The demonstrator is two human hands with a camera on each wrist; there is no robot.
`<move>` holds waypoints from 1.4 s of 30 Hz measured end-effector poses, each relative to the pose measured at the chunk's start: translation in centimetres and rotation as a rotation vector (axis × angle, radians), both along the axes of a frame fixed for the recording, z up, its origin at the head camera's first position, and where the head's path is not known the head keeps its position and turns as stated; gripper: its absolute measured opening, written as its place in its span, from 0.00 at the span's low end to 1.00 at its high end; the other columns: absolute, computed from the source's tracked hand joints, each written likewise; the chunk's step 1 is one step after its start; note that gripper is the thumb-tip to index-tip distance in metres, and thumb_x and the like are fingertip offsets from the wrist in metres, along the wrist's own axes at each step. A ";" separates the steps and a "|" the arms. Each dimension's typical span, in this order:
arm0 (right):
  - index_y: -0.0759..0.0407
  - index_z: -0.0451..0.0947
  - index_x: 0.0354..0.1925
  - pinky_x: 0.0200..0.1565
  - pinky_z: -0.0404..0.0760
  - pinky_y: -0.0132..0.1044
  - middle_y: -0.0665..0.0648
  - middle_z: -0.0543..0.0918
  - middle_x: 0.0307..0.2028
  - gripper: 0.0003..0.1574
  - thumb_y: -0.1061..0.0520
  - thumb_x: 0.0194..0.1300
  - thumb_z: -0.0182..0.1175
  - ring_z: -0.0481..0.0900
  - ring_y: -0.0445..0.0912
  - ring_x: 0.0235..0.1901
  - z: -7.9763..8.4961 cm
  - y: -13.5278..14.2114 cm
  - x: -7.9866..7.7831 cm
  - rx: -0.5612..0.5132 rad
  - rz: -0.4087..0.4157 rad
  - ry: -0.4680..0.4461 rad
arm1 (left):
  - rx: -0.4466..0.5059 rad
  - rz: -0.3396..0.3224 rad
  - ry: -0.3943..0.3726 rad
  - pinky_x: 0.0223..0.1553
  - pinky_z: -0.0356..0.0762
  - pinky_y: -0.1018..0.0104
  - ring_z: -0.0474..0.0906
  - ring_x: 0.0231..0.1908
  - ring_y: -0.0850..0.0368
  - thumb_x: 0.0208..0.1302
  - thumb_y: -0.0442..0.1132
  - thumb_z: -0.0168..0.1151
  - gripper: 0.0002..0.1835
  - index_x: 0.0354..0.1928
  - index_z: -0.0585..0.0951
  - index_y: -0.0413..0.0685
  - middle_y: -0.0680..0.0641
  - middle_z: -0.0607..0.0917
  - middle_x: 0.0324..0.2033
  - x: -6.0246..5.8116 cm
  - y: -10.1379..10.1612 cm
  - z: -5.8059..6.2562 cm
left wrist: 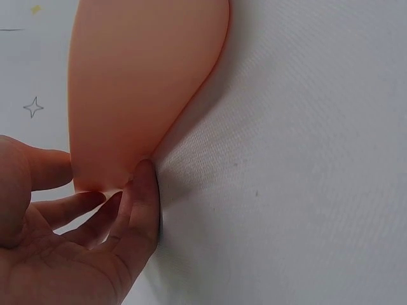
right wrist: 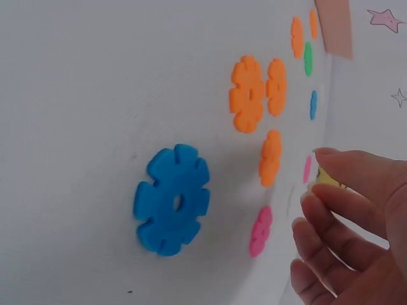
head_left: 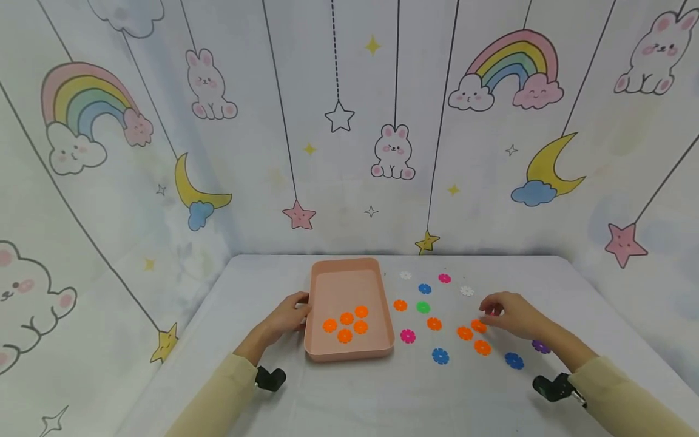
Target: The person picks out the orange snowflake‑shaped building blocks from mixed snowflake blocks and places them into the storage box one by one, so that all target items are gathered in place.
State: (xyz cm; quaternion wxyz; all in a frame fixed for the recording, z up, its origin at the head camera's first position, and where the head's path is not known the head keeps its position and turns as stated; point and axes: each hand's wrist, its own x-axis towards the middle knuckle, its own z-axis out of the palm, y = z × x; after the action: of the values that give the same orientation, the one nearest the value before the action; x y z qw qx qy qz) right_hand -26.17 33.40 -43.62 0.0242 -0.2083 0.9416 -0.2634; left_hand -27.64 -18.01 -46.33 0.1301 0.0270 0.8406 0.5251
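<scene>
My left hand [head_left: 287, 314] grips the left edge of a peach-coloured tray [head_left: 346, 285]. In the left wrist view its thumb lies against the tray wall [left wrist: 140, 82] and its fingers reach under the rim. Several orange flower-shaped plastic discs [head_left: 346, 318] lie inside the tray. My right hand [head_left: 510, 312] hovers over the table at the right, thumb and forefinger apart with nothing between them. Partly behind its fingers is a pink disc [right wrist: 261, 232]. Close by lie three orange discs [head_left: 465, 333], a blue disc [right wrist: 152, 210] and a purple disc [head_left: 540, 346] partly covered by the forearm.
Between the tray and my right hand, more discs are scattered: green [head_left: 423, 308], blue [head_left: 440, 356], pink [head_left: 408, 336], orange [head_left: 434, 324] and white [head_left: 466, 291]. A white cloth [head_left: 426, 400] covers the table. A patterned curtain [head_left: 349, 182] stands behind it.
</scene>
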 end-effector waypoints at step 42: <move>0.64 0.80 0.39 0.38 0.82 0.36 0.53 0.81 0.34 0.11 0.59 0.63 0.69 0.76 0.47 0.35 -2.1 -0.6 0.2 -0.010 -0.144 -0.109 | -0.017 0.011 -0.007 0.52 0.84 0.54 0.78 0.56 0.45 0.79 0.40 0.50 0.26 0.73 0.67 0.35 0.36 0.71 0.69 0.1 0.1 0.2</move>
State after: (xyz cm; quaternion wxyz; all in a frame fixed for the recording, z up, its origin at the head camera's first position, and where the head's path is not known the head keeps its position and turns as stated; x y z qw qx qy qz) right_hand -26.02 32.82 -45.71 0.0555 -0.1254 0.9502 -0.2799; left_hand -27.51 -17.93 -46.10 0.1304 0.0193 0.8447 0.5188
